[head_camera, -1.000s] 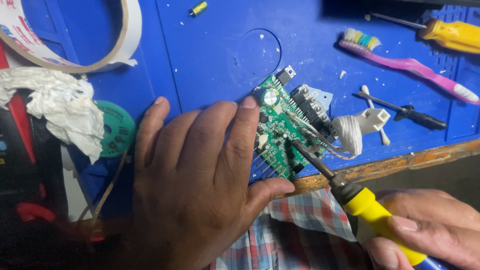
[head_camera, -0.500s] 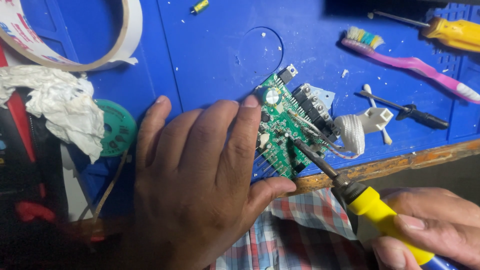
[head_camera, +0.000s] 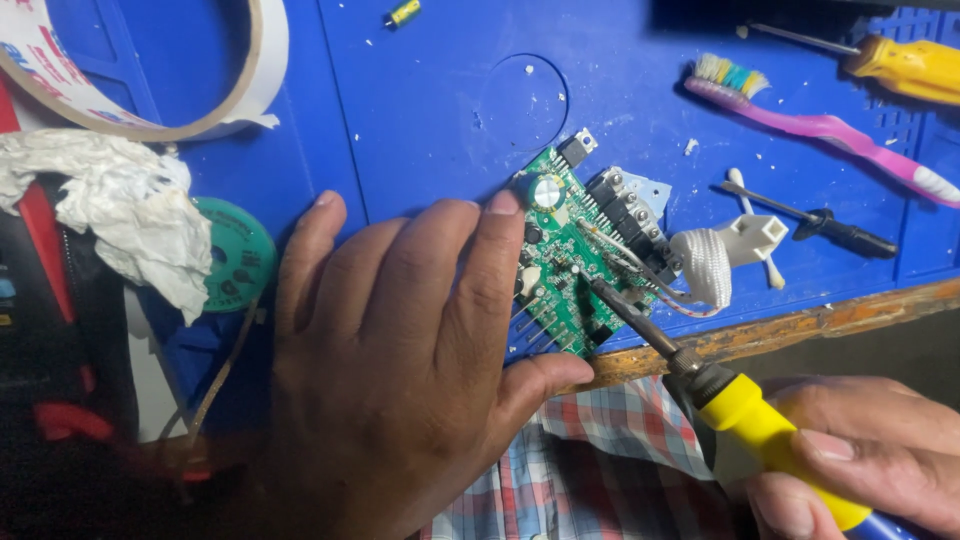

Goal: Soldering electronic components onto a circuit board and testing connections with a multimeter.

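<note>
On the blue work surface (head_camera: pixel 420 110), near its front edge, lies a green circuit board (head_camera: pixel 565 265). Left hand (head_camera: pixel 400 370), fingers flat and unclenched, steadies the board's side; right hand (head_camera: pixel 860 450) grips a yellow-handled soldering iron (head_camera: pixel 720 390), tip touching the board.

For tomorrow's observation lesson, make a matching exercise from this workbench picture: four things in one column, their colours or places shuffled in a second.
Things:
1. circuit board
2. toothbrush
3. soldering iron
4. tape roll

Descriptions:
A. top left corner
B. pink handle
C. green, under the left hand
D. yellow grip, in the right hand

Pairs: 1-C, 2-B, 3-D, 4-A
</note>
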